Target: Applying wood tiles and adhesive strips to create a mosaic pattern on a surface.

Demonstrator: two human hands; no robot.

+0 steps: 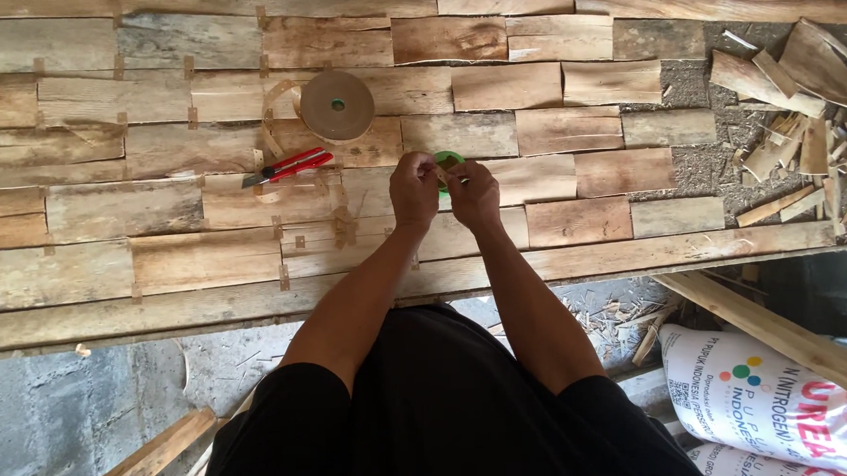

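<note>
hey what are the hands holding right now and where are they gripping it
Both hands, left hand and right hand, pinch a small green roll between them at its near edge; the exact finger placement is hidden.

A single head-worn camera looks almost straight down from above the person's shoulders, at arm's length, onto a bench of wooden strips (pixel 550 85) and the floor below.
</note>
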